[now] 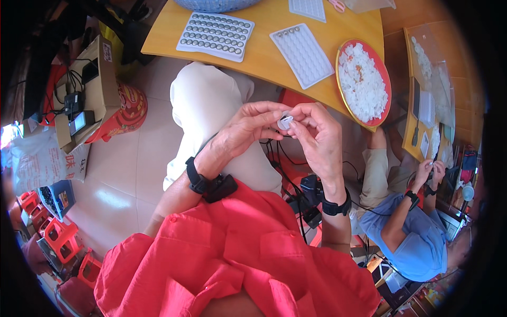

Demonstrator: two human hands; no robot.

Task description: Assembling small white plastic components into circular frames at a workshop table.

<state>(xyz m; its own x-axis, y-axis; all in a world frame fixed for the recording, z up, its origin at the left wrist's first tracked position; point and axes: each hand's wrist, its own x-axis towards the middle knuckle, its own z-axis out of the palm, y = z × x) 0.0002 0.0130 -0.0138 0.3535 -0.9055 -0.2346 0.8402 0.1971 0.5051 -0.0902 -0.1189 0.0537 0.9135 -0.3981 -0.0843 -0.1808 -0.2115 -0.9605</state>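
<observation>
In front of my lap, both hands meet around a small round whitish disc-shaped piece (285, 122). My left hand (244, 128) is closed on its left side, thumb and forefinger at the edge. My right hand (319, 136) pinches the same piece from the right. Its exact kind is too small to make out. On the wooden table beyond lies a white tray (186, 49) filled with rows of round metallic-looking pieces. Right of it, another white tray (312, 64) holds several such pieces along its far end. A red round dish (378, 55) with a gold rim carries a heap of translucent white pieces (362, 79).
A blue basket (216, 4), another white tray (308, 8) and pink scissors (337, 5) are at the table's far side. Cables (285, 164) hang near my right wrist. A co-worker in blue (409, 232) sits at right. Cardboard box (108, 84) stands at left.
</observation>
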